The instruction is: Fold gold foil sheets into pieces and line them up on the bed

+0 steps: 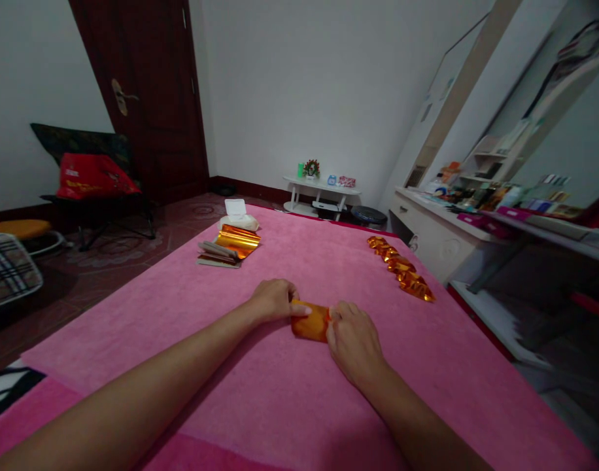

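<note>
A small rectangle of orange-gold foil paper (311, 324) lies on the pink cloth, between both hands. My left hand (276, 299) pinches its left upper corner, the thumb lying across its top. My right hand (354, 340) grips the right edge with the fingers curled over it; its fingertips are partly hidden. Farther off on the left are a shiny gold foil sheet (239, 240) and a stack of folded papers (218, 255). Along the right side runs a row of folded gold foil pieces (400, 267), touching or overlapping one another.
A white wipes pack (239, 221) with its lid up stands behind the foil sheet. The pink cloth (182, 314) covers the broad surface. To the right is a dresser (427, 219) crowded with bottles. A red bag (94, 176) sits on a chair at left; a low white table (319, 185) stands by the wall.
</note>
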`<act>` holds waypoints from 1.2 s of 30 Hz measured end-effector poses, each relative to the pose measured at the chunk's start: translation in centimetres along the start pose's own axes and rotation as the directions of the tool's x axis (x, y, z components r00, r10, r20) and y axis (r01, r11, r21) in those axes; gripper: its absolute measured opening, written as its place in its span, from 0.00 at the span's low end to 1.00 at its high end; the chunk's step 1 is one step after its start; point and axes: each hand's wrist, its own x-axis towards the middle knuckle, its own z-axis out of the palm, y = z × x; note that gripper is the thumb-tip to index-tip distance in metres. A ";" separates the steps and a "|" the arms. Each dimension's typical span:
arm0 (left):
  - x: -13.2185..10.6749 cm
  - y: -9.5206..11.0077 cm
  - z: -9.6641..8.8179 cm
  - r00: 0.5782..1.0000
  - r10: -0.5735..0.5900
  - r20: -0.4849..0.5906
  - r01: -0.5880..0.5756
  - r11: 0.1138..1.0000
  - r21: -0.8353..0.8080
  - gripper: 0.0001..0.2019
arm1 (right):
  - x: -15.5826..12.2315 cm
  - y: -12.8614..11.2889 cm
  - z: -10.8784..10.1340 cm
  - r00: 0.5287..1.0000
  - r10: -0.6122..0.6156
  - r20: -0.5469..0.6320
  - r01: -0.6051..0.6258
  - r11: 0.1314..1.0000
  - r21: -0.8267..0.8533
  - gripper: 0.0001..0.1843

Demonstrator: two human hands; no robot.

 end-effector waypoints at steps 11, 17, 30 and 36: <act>-0.9 0.6 1.2 0.900 0.178 -0.399 -0.338 0.862 -0.379 0.09 | 2.5 1.7 -1.4 0.948 -0.062 -0.313 0.176 0.919 0.352 0.13; -1.5 1.2 0.0 0.800 0.266 -0.538 -0.420 0.889 -0.184 0.08 | 4.6 1.5 -1.9 0.952 -0.061 -0.301 0.194 0.879 0.435 0.02; -2.0 1.6 -0.5 0.768 0.435 -0.470 -0.489 0.872 0.007 0.09 | 3.8 1.3 -2.5 0.905 -0.147 -0.398 0.328 0.838 0.436 0.04; -1.8 1.1 -1.5 0.787 0.251 -0.564 -0.421 0.886 -0.193 0.10 | 4.2 2.8 -3.0 0.903 -0.026 -0.428 0.284 0.784 0.552 0.04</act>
